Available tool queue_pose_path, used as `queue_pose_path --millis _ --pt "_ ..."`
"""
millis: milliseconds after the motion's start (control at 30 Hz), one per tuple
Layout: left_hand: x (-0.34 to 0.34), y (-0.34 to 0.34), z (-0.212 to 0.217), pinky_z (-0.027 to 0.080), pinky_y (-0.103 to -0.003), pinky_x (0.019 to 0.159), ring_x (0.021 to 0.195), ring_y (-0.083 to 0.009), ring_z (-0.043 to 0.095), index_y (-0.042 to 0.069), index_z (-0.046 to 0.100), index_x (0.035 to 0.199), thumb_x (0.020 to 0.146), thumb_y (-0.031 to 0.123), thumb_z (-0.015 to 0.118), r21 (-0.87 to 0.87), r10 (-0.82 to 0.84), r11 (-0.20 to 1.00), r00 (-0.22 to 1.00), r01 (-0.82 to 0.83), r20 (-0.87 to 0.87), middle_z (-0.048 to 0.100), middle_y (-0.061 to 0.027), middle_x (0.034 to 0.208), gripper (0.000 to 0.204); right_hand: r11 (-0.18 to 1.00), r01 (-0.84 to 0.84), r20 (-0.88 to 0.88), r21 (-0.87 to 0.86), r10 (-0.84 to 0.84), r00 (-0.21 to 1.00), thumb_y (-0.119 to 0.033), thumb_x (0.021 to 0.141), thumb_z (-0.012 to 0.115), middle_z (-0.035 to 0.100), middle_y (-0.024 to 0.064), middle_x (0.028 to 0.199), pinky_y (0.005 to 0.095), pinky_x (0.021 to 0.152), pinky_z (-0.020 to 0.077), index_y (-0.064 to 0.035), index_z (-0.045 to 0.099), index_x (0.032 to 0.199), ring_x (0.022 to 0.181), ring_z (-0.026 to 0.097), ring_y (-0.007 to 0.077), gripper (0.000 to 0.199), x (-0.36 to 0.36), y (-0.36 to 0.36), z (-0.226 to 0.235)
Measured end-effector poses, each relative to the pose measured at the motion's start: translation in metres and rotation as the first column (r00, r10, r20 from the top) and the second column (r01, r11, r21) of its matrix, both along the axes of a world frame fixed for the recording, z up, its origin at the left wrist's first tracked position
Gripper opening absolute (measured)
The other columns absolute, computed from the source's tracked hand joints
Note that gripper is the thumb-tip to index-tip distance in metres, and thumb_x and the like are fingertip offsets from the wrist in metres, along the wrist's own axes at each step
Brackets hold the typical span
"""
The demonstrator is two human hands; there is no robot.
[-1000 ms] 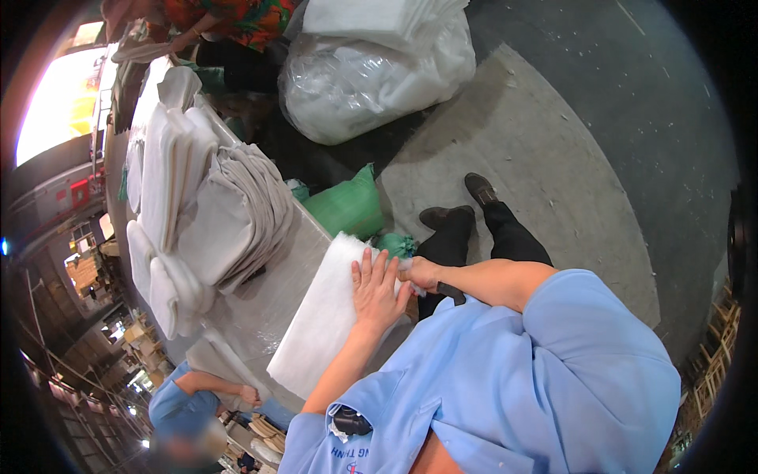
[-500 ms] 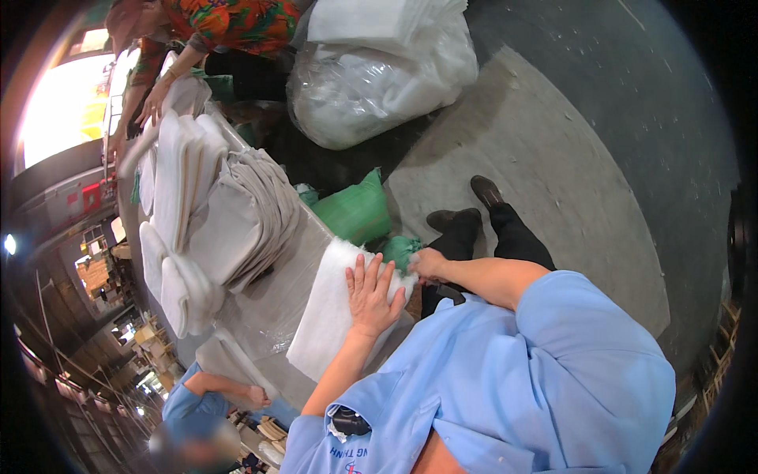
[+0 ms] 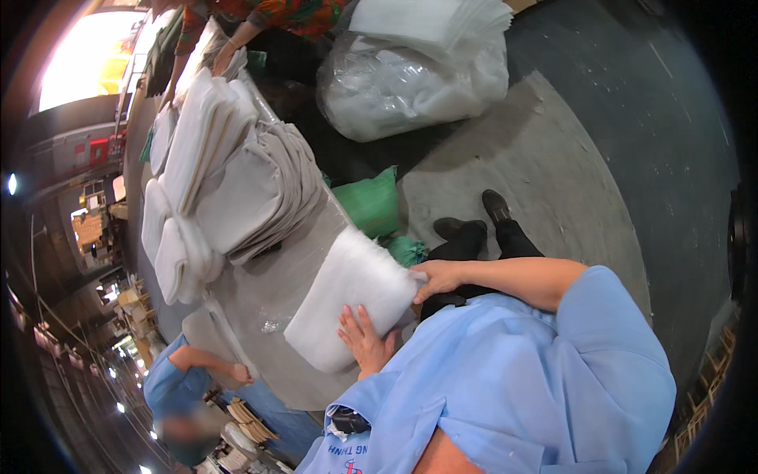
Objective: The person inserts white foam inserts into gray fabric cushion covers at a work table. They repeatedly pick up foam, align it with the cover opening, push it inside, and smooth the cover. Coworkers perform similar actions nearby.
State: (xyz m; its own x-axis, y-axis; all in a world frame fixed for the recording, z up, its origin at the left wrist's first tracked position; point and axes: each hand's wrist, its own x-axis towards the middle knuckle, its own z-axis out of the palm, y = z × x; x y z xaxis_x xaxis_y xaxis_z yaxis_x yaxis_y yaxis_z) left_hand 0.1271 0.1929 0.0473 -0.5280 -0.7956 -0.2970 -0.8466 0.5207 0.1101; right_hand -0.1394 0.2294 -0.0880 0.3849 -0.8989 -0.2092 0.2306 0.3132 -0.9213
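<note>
A white rectangular padded sheet lies on the grey table in front of me. My left hand rests flat with spread fingers against its near edge. My right hand grips the sheet's right corner at the table edge. My blue shirt fills the lower right of the view.
A pile of grey fabric pieces and stacks of white padded sheets sit further along the table. A green sack and a big clear plastic bag stand on the floor. One person in blue works at the left, another in a patterned top at the far end.
My left hand has slid from the top of the white sheet down to its near edge. The view has shifted a little; my right hand stays on the corner.
</note>
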Motion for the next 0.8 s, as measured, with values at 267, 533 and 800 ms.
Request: queue_pose_path --millis 267,533,800 --pt "-0.001 -0.038 0.014 0.031 -0.062 0.123 0.149 -0.0537 0.036 -0.001 0.035 0.161 0.071 0.012 0.087 -0.19 -0.068 0.981 0.974 0.026 -0.216 0.035 -0.0306 0.163 0.105 0.993 0.108 0.269 0.049 -0.117 0.956 -0.023 0.094 0.085 0.072 0.0016 0.088 0.0289 0.063 0.051 -0.0044 0.075 0.12 0.075 0.062 0.0101 0.033 0.04 -0.04 0.053" --pt "-0.021 -0.153 0.17 0.055 -0.047 0.102 0.122 -0.0444 0.068 0.004 0.049 0.152 0.075 0.005 0.072 0.238 0.127 0.967 0.982 -0.09 -0.143 0.068 -0.0293 0.13 0.08 0.992 0.105 0.456 0.064 -0.122 0.881 -0.036 0.101 0.078 0.061 -0.0055 0.08 0.0264 0.055 0.0408 -0.0091 0.075 0.113 0.067 0.051 0.0059 0.03 0.05 -0.118 0.157" --pt "-0.011 -0.162 0.147 0.048 -0.043 0.112 0.133 -0.0409 0.062 0.006 0.038 0.16 0.081 0.011 0.064 0.528 0.33 0.835 0.908 -0.152 -0.26 0.064 -0.0253 0.14 0.083 0.969 0.203 0.301 0.143 -0.238 0.924 -0.031 0.11 0.064 0.059 -0.0035 0.083 0.0275 0.055 0.0405 -0.0068 0.069 0.122 0.064 0.049 0.0071 0.027 0.041 -0.143 0.161"
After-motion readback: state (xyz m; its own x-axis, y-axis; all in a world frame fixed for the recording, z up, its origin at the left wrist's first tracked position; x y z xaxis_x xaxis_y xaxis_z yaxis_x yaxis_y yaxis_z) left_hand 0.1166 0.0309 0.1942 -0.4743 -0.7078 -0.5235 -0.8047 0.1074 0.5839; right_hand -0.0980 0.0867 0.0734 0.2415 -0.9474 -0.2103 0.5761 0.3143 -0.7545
